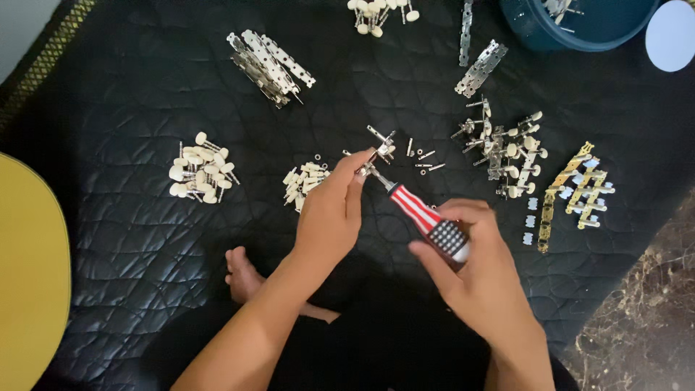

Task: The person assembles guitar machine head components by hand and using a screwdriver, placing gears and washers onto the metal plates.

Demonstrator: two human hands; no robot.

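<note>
Surface: black quilted mat, creased, covering nearly the whole floor area in view; my bare foot rests on it near me.

Left hand: fingers closed, pinching a small metal tuning-peg assembly at mat centre.

Right hand: closed around the handle of a screwdriver, red-and-white striped with a dark dotted end; its tip meets the peg assembly just beside my left fingertips.

Loose small screws: scattered just right of the assembly.

Cream-knobbed pegs, heap: left of centre. Smaller heap: touching distance from my left hand. Third heap: far edge.

Silver metal plates, stack: far left of centre. Further plate strips: far right.

Assembled silver pegs, cluster: right. Gold-coloured plates: further right.

Dark blue bucket: far right corner, parts inside; a white disc beside it.

Yellow curved object: left edge.

Bare, gritty ground: near right, beyond the mat.
</note>
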